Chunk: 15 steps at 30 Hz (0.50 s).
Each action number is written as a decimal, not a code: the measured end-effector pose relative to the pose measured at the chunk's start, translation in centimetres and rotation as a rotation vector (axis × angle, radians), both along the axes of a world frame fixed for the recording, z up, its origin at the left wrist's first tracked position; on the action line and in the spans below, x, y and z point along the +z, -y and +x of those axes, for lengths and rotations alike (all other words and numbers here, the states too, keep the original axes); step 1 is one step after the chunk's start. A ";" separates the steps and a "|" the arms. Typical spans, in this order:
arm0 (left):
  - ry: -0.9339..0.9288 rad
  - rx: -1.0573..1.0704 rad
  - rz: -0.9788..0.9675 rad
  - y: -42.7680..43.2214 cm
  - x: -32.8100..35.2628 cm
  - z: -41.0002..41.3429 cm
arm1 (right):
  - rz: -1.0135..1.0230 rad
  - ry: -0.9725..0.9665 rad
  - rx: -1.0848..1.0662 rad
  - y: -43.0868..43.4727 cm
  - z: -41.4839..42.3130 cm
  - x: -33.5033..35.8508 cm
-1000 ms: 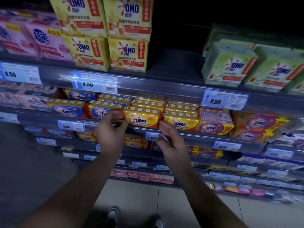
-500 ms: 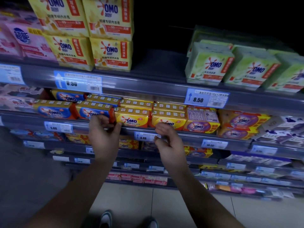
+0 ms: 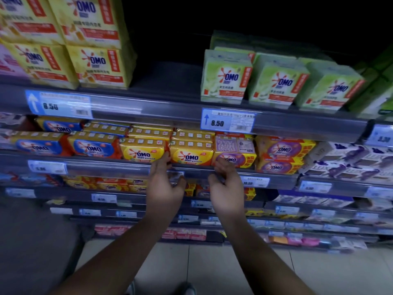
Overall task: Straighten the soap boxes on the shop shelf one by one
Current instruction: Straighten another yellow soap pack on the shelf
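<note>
A row of OMO soap boxes stands along the front of the middle shelf (image 3: 127,167): blue ones at the left, two yellow ones, then purple ones. My left hand (image 3: 164,184) reaches up with straight fingers, its tips touching the seam between the left yellow box (image 3: 143,153) and the right yellow box (image 3: 191,155). My right hand (image 3: 227,184) is raised at that box's right side, its fingers loosely curled in front of the lower edge of the purple box (image 3: 236,154). Neither hand grips anything.
Tall yellow OMO packs (image 3: 97,64) and green OMO packs (image 3: 225,77) stand on the shelf above, with a dark gap between them. Price rails (image 3: 227,121) run along each shelf edge. Lower shelves hold more small packs. Tiled floor lies below.
Both hands have moved right along the shelf, from flanking the left yellow box to flanking the right one. My left hand's fingers have straightened. The view has shifted right too.
</note>
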<state>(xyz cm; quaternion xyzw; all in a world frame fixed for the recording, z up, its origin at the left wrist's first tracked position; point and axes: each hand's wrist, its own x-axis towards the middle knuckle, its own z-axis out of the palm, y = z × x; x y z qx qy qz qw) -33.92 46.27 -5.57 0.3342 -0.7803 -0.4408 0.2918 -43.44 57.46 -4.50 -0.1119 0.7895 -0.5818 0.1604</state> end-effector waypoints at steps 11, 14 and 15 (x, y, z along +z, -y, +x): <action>-0.103 0.084 0.049 0.0 0.0 -0.2 | 0.011 -0.039 0.082 0.6 1.0 0.4; -0.136 0.090 0.079 0.2 -0.2 -0.1 | 0.009 -0.046 0.103 0.4 1.0 0.3; -0.150 0.101 0.085 0.4 -0.1 -0.3 | 0.001 -0.041 0.104 0.4 1.0 0.3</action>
